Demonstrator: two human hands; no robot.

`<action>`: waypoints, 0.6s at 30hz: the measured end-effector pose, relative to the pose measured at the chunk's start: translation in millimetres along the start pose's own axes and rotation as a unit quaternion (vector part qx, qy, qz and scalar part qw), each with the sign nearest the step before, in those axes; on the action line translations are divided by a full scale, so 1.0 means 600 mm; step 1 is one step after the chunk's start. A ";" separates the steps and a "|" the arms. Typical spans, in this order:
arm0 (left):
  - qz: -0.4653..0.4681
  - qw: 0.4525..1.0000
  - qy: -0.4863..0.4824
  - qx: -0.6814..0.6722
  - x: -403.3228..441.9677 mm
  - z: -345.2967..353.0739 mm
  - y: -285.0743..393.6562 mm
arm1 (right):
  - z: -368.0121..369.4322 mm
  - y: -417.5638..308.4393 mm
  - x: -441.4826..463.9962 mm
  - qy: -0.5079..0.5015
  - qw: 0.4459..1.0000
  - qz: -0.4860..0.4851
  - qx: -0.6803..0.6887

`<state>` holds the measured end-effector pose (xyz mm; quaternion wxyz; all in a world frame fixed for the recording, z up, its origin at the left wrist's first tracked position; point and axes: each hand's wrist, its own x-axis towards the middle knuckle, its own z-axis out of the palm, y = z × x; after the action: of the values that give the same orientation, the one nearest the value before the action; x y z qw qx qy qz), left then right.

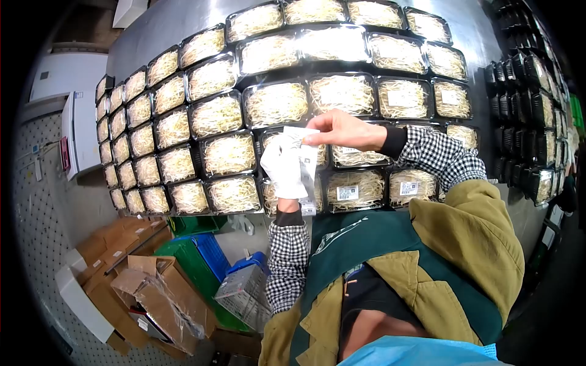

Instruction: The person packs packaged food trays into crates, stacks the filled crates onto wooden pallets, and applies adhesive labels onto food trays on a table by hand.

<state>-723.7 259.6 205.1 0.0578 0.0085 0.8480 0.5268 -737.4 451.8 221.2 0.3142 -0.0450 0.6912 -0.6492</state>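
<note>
My left hand (282, 169), in a white glove, holds a strip of white printed labels (308, 160) that hangs down over the trays. My bare right hand (347, 130) has thumb and index finger pinched at the upper end of this strip, close to the left hand's fingers. Beneath both hands are rows of black plastic trays of bean sprouts (220, 154). Some trays on the right carry a white label, such as the front tray (357, 190) nearest my apron. The trays directly under my hands are partly hidden.
The trays stand on a metal table (174, 21). Stacked black trays (510, 116) rise at the right. Below the table's left front edge are cardboard boxes (162, 293), a green crate (186, 256) and a grey basket (244, 293). A white cabinet (85, 131) stands at the left.
</note>
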 end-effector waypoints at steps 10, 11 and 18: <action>-0.161 0.945 -0.167 -0.229 -0.033 -0.061 0.032 | -0.371 0.033 0.273 0.371 0.686 -0.099 -0.618; -0.188 0.934 -0.138 -0.272 -0.041 -0.068 0.026 | -0.419 0.085 0.330 0.363 0.623 -0.126 -0.681; -0.100 0.954 0.008 -0.284 -0.046 -0.104 0.010 | -0.402 0.103 0.349 0.558 0.633 -0.006 -0.536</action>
<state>-703.1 204.8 240.4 0.1033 -0.0973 0.6604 0.7374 -1002.0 572.4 75.8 -0.2148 0.1613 0.9609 -0.0676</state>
